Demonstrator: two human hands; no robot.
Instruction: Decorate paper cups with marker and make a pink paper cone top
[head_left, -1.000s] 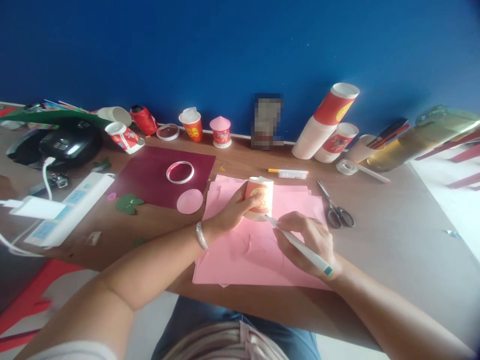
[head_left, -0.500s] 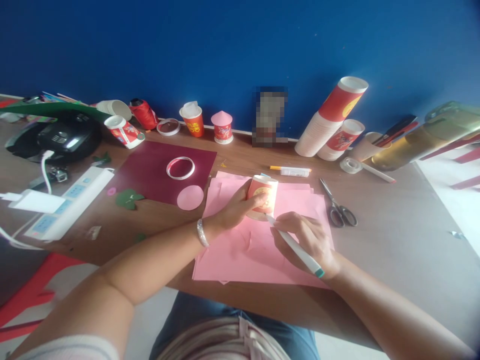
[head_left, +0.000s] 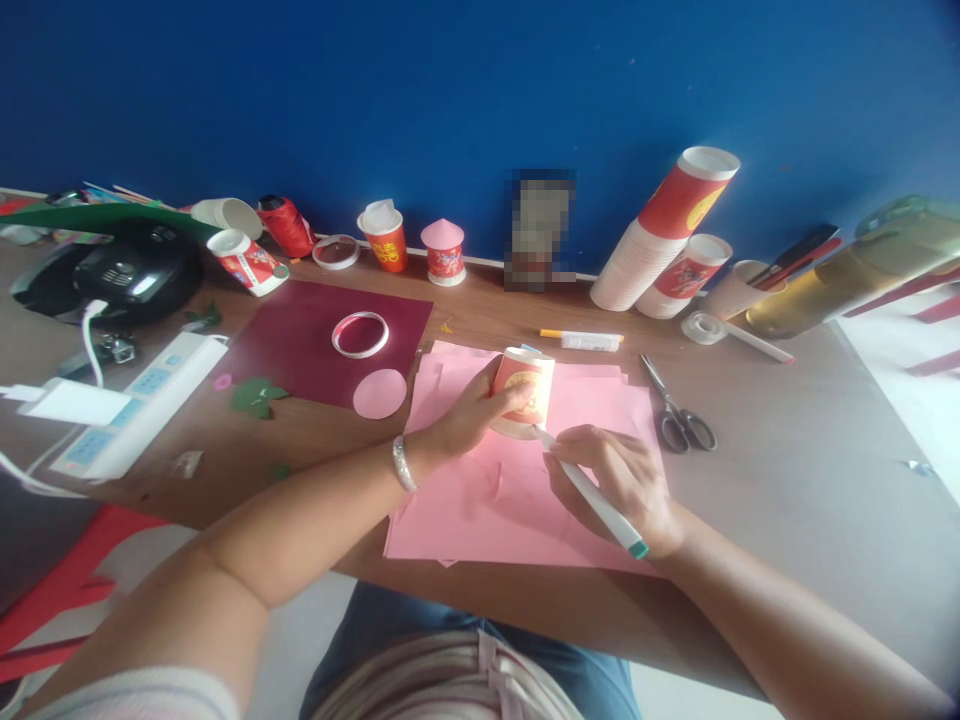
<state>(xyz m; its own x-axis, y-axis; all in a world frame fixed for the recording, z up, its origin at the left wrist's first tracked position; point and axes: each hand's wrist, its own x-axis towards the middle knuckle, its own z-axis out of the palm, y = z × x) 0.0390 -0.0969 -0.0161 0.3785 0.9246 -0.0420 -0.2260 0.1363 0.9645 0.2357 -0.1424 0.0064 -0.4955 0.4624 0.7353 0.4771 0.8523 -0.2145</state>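
My left hand (head_left: 480, 405) is wrapped round a red and white paper cup (head_left: 507, 374) with a gold design, its thumb across the front. The cup stands upside down or right way up, I cannot tell which, over pink paper sheets (head_left: 465, 510). In my right hand (head_left: 619, 480) is a white marker pen (head_left: 600, 503) with a green end, held like a pencil. The marker's tip is at the cup's lower rim. An orange-capped white marker (head_left: 585, 341) lies behind the cup, and black-handled scissors (head_left: 679, 415) rest to the right.
On the left are a power strip (head_left: 142, 405), maroon paper (head_left: 300, 340), a cut ring (head_left: 360, 335) and a pink paper disc (head_left: 379, 394). Along the blue wall stand a cone-topped cup (head_left: 446, 262) and a tall cup stack (head_left: 641, 262). Clear tape (head_left: 703, 328) lies at right.
Almost nothing differs. The marker's tip has shifted very slightly along the cup's lower rim, while both hands keep their hold.
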